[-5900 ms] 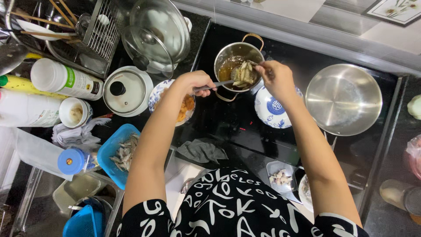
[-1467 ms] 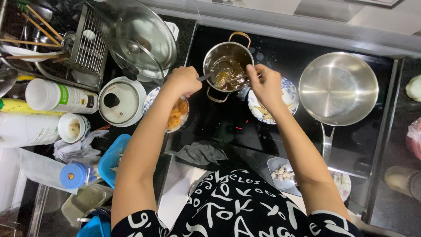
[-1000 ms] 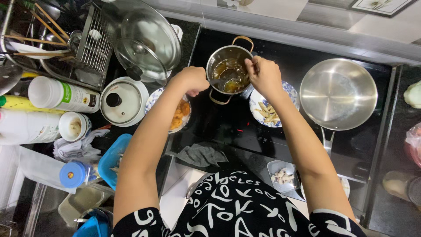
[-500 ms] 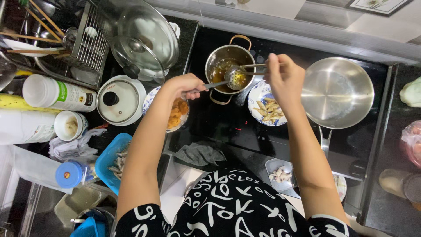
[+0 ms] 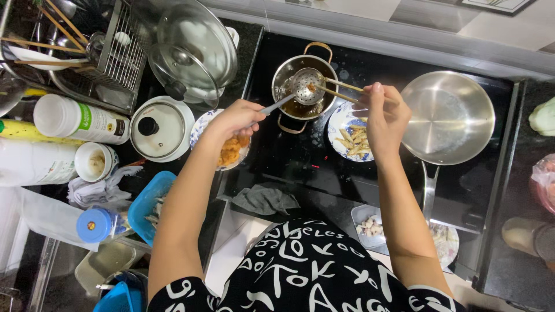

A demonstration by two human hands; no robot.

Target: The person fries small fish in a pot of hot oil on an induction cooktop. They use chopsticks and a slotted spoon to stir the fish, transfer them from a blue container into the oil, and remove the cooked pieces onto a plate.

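Observation:
My left hand (image 5: 236,117) grips the handle of a metal skimmer ladle (image 5: 307,85) lifted over a small steel pot (image 5: 286,74) of brown oil on the black cooktop. My right hand (image 5: 384,115) holds wooden chopsticks (image 5: 342,90) whose tips reach into the ladle's bowl, where a small piece of food lies. A blue-patterned plate (image 5: 340,126) with fried strips sits under my right hand. Another plate with orange fried food (image 5: 229,152) lies beneath my left hand.
A large empty steel frying pan (image 5: 448,117) stands to the right of the pot. A glass lid (image 5: 193,49), a white pot lid (image 5: 160,128), bottles and a dish rack crowd the left. A grey cloth (image 5: 263,199) and a small dish of pale pieces (image 5: 367,225) lie at the front.
My left hand has raised the ladle out of the oil. My right hand has shifted right from the pot's rim and now points the chopsticks into the ladle.

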